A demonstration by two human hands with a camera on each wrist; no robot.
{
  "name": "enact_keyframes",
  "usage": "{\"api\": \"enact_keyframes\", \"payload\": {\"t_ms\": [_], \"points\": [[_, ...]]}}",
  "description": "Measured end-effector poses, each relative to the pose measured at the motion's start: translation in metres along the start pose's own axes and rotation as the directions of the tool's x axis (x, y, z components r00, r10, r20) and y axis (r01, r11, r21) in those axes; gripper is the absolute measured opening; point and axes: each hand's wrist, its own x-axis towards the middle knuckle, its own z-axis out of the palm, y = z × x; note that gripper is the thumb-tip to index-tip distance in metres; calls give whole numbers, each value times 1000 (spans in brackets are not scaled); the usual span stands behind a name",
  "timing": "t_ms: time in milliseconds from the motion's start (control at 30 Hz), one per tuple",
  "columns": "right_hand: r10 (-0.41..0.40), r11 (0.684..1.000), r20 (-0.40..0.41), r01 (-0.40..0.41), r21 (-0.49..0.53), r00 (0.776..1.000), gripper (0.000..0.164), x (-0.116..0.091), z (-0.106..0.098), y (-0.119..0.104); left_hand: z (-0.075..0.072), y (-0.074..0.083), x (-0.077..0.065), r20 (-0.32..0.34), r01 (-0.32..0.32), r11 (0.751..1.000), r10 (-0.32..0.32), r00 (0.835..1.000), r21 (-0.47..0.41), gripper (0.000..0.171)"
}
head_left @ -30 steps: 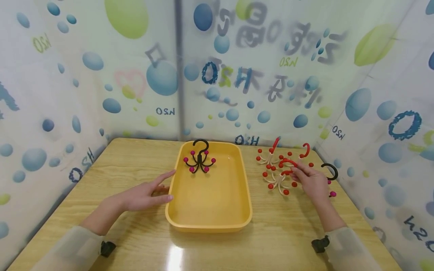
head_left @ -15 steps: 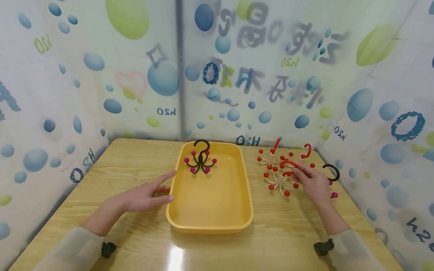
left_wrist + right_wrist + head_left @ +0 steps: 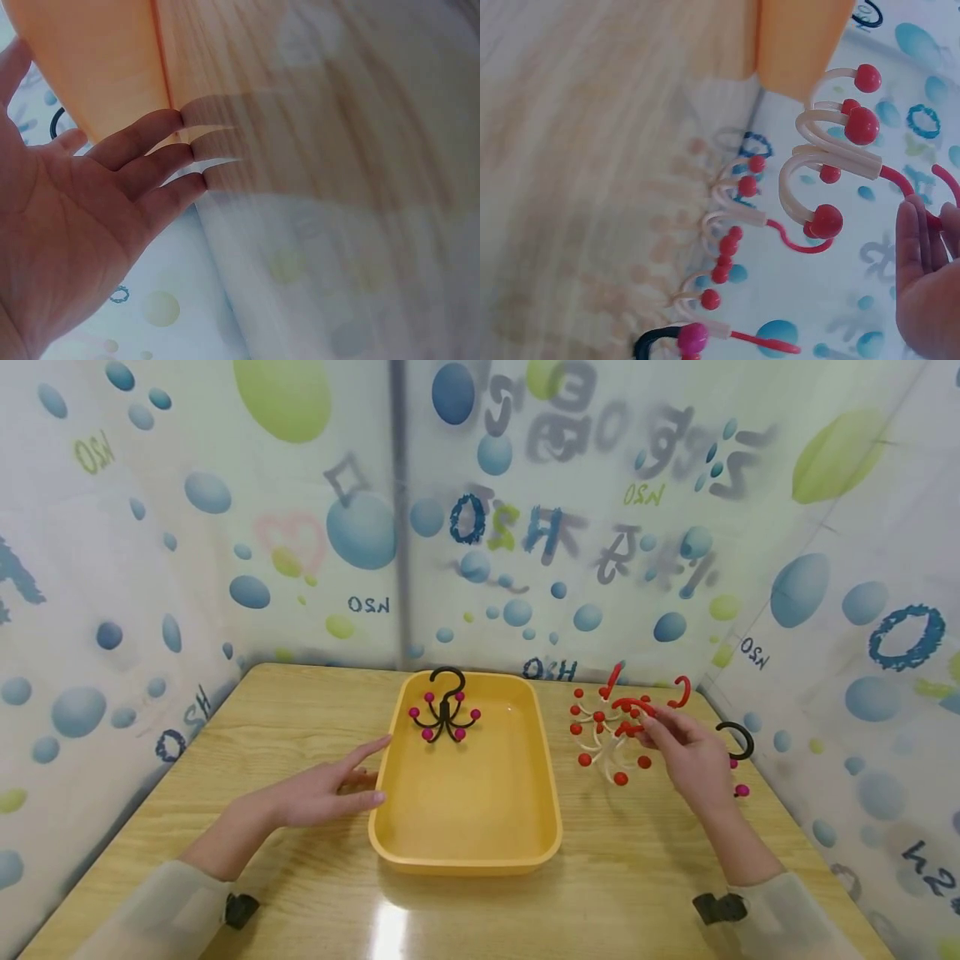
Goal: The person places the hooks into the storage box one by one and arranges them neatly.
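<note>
My right hand [image 3: 693, 760] pinches the red hook of a cream multi-arm hanging hook [image 3: 611, 750], whose curved arms end in red balls. In the right wrist view this rotating-style hook [image 3: 840, 154] hangs off the tabletop, its arms toward the table. My left hand [image 3: 322, 793] touches the left rim of a yellow tray [image 3: 465, 802], thumb and index finger extended along it. Inside the tray, near its far end, stands a black multi-arm hook [image 3: 444, 714] with magenta balls.
Behind the held hook are two more cream hooks with red tops, one leaning [image 3: 613, 680] and one curved [image 3: 681, 692]. A black hook [image 3: 741, 740] with magenta balls sits behind my right wrist. Printed curtains [image 3: 480, 635] border the wooden table [image 3: 315, 893].
My right hand has raised the cream hook slightly and shifted it a little away from me. The left hand and the tray have stayed in place.
</note>
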Motion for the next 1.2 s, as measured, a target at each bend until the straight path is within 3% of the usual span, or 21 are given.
{"api": "enact_keyframes", "payload": {"t_ms": [200,433,600,867,1067,1200], "points": [[-12,999,13,11,37,1000,44,1,9,-28,0,1,0,2,-5,1000,5,1000,-5,88],[-110,993,27,109,46,994,39,10,27,-50,-1,1,1,5,-19,1000,19,1000,13,89],[-132,984,68,123,128,989,38,20,46,-62,-1,1,0,4,-2,1000,2,1000,8,89],[-121,986,130,104,132,984,37,39,79,-66,0,1,-1,-1,-1,1000,1,1000,9,89],[-122,977,191,84,195,974,33,50,103,-64,0,2,-2,-5,-11,1000,11,1000,12,88],[-90,984,217,53,169,972,33,54,116,-63,-1,3,-1,-1,-21,1000,21,1000,13,89]]}}
